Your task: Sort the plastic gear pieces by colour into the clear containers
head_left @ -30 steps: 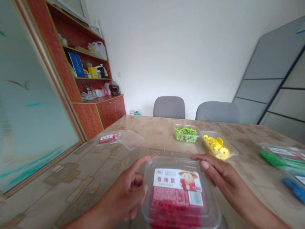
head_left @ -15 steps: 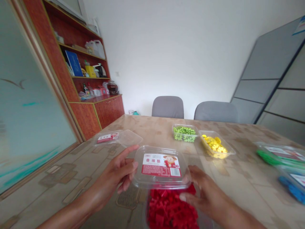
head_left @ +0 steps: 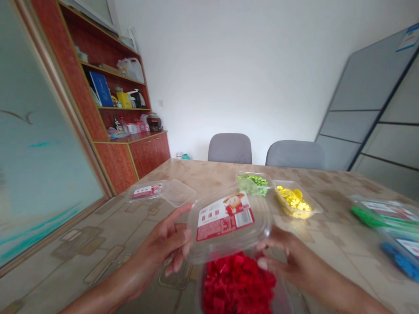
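Observation:
A clear plastic lid with a red and white label is held up over the table, tilted with its right side higher. Its left edge is pinched between the thumb and fingers of my left hand. My right hand grips the lower right corner of the same lid, fingers partly behind it. Just beneath stands a clear plastic box filled with red plastic pieces. The lid hangs above the back rim of this box and hides part of it.
Beyond the lid stand a box of light green pieces and a box of yellow pieces. Lidded boxes of green pieces and blue pieces sit at the right. Clear lids lie at the back left.
The lid has gone from nearly level to tilted, its right side raised. My right hand has shifted slightly right, and its thumb has moved off the red pieces toward the lid's corner.

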Action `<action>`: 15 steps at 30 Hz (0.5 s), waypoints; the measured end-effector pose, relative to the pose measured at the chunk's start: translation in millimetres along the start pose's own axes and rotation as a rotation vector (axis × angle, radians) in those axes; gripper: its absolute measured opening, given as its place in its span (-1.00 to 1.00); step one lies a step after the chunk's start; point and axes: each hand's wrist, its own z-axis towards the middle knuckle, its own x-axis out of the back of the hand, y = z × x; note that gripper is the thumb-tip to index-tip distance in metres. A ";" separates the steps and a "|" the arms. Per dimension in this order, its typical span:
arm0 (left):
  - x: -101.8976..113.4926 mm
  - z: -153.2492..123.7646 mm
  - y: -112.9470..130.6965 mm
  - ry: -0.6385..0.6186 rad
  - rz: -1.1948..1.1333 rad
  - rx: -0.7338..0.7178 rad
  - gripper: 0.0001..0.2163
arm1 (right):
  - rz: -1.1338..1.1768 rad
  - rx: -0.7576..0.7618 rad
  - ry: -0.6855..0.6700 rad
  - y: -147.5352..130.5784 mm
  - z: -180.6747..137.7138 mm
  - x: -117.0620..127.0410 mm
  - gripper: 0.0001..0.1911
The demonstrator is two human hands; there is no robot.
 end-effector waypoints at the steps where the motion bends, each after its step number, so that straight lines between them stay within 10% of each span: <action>1: -1.6 -0.9 -1.1 -0.008 0.022 -0.002 -0.30 | 0.062 -0.021 0.067 -0.6 0.8 6.4 -0.74; 8: -19.2 -8.4 -23.8 -0.121 0.196 0.169 -0.23 | 0.301 -0.301 0.147 7.3 1.6 13.7 -0.44; 15: -26.0 -18.0 -39.4 -0.122 0.506 0.167 -0.25 | 0.053 -0.206 0.041 31.8 0.9 -15.6 -0.57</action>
